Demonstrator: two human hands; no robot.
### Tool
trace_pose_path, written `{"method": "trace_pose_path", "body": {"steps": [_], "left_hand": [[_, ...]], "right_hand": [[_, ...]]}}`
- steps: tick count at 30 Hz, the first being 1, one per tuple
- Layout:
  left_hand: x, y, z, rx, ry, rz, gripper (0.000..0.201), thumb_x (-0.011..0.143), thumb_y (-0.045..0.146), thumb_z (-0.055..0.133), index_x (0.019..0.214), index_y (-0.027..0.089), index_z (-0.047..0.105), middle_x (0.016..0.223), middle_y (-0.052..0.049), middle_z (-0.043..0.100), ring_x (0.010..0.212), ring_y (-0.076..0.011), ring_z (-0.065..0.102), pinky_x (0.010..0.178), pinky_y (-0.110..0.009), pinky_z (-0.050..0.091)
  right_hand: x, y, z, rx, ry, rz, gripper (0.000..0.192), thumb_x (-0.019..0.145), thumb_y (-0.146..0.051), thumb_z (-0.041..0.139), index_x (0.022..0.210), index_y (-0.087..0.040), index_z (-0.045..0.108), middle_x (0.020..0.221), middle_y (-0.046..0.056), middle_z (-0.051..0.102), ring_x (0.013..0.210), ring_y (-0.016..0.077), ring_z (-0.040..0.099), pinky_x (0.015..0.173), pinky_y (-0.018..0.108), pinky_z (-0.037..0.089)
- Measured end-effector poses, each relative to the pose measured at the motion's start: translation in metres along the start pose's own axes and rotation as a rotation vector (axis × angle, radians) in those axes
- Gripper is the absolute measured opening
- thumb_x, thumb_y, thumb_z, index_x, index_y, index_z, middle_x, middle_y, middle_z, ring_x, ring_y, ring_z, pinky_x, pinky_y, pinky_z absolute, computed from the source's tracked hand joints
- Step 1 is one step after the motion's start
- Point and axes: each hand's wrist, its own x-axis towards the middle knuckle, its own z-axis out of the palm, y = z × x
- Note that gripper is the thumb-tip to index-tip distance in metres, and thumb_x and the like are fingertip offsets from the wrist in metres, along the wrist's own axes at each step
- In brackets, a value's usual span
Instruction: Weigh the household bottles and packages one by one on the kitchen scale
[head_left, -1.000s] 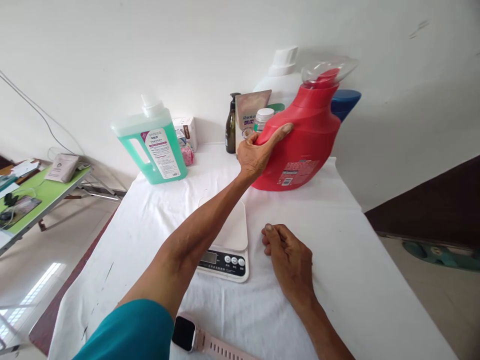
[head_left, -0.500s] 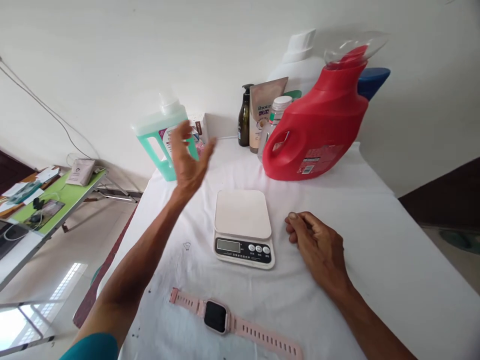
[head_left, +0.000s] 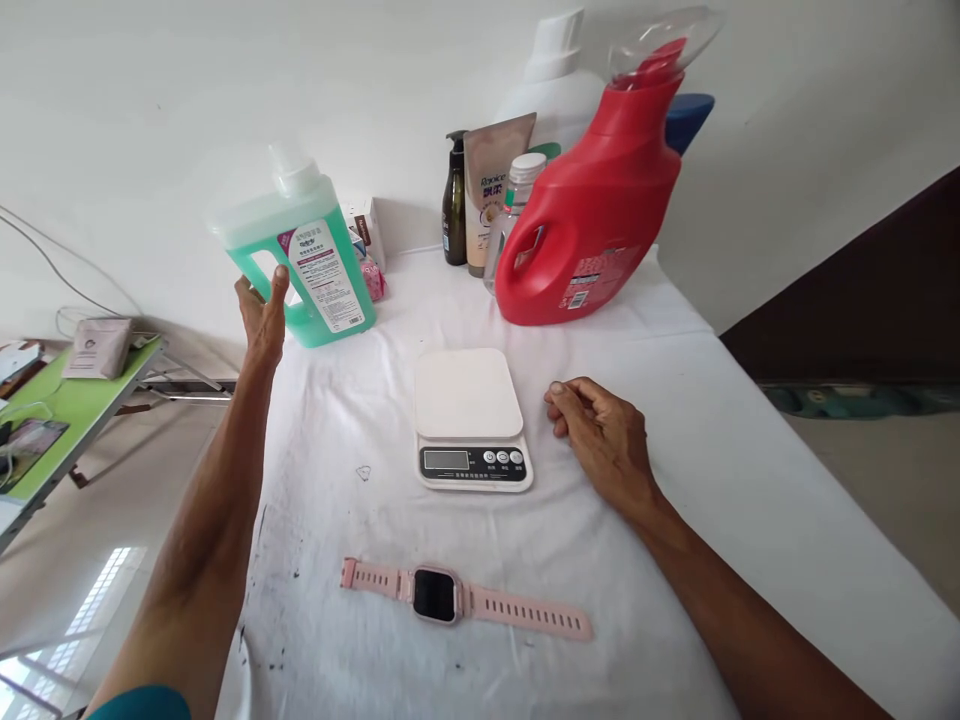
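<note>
From the head camera, the left hand (head_left: 262, 310) is stretched out to the green detergent jug (head_left: 304, 265), fingers spread and reaching into the handle opening on the jug's near side; whether they have wrapped round the grip cannot be told, since the jug hides the fingertips. The jug stands upright at the far left of the white-clothed table (head_left: 712, 520), just beside a small white box (head_left: 369, 232). It looks mostly full of liquid, so it is likely heavy and will slosh; the plastic wall is stiff but smooth, and the moulded handle is the sound place to hold. The right hand (head_left: 600, 435) rests on the cloth, fingers loosely curled and holding nothing, just beside the kitchen scale (head_left: 469, 415), whose platform is bare. A pink smartwatch (head_left: 436, 596) lies flat nearer the person. The red detergent jug (head_left: 589, 225) stands at the back among smaller bottles.
</note>
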Motion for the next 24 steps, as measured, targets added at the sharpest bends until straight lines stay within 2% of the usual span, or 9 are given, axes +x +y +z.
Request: {"method": "trace_pose_path", "body": {"steps": [2,4,7,11,15,20,24], "left_hand": [[0.012,-0.004,0.004,-0.085,-0.004,0.019,0.059,0.08,0.077,0.07,0.091,0.021,0.059,0.089,-0.005,0.062,0.089,-0.0216,0.063,0.083,-0.036,0.052],[0.022,-0.006,0.008,-0.146,-0.014,0.004,0.057,0.076,0.074,0.075,0.074,0.021,0.056,0.07,0.0,0.055,0.068,-0.0154,0.056,0.066,-0.031,0.048],[0.026,-0.006,0.014,-0.243,-0.044,-0.038,0.058,0.069,0.068,0.081,0.06,0.022,0.047,0.055,0.005,0.042,0.051,-0.0102,0.042,0.051,-0.027,0.038],[0.014,0.001,0.019,-0.326,0.041,-0.066,0.062,0.066,0.061,0.084,0.057,0.024,0.036,0.048,0.009,0.031,0.043,-0.0072,0.031,0.043,-0.025,0.03],[-0.004,0.011,0.013,-0.323,0.14,-0.101,0.063,0.069,0.061,0.08,0.059,0.025,0.03,0.048,0.01,0.027,0.041,-0.007,0.026,0.04,-0.025,0.025],[-0.025,0.025,-0.011,-0.286,0.134,-0.119,0.07,0.07,0.071,0.075,0.059,0.026,0.022,0.047,0.009,0.023,0.041,-0.0082,0.025,0.038,-0.026,0.022],[-0.043,0.045,-0.032,-0.366,0.132,-0.155,0.079,0.065,0.08,0.077,0.058,0.024,0.021,0.05,0.007,0.024,0.044,-0.0085,0.028,0.04,-0.027,0.023]], "right_hand": [[0.001,0.001,0.001,0.003,0.003,0.003,0.04,0.094,-0.057,0.056,0.076,-0.021,0.063,0.07,0.002,0.064,0.058,0.0151,0.057,0.059,0.027,0.047],[0.001,0.001,0.001,0.006,0.008,0.011,0.04,0.094,-0.057,0.056,0.076,-0.022,0.063,0.07,0.002,0.065,0.058,0.0152,0.057,0.058,0.027,0.046],[0.002,0.001,0.001,0.02,0.012,0.014,0.042,0.095,-0.058,0.056,0.075,-0.022,0.062,0.07,0.001,0.064,0.058,0.0151,0.057,0.057,0.027,0.045],[0.004,0.0,0.002,0.03,0.016,-0.004,0.045,0.096,-0.06,0.056,0.072,-0.022,0.059,0.067,0.001,0.062,0.056,0.0145,0.055,0.057,0.027,0.045],[0.004,0.001,0.002,0.016,0.019,-0.001,0.045,0.096,-0.06,0.055,0.073,-0.022,0.059,0.068,0.001,0.063,0.055,0.0143,0.055,0.058,0.028,0.045],[0.006,0.003,0.002,-0.008,0.015,-0.01,0.043,0.095,-0.058,0.055,0.071,-0.023,0.059,0.064,0.0,0.062,0.053,0.0141,0.055,0.058,0.027,0.044],[0.006,0.003,0.003,0.002,0.017,-0.009,0.041,0.094,-0.057,0.055,0.072,-0.023,0.059,0.065,0.0,0.062,0.053,0.0146,0.056,0.056,0.027,0.044]]}}
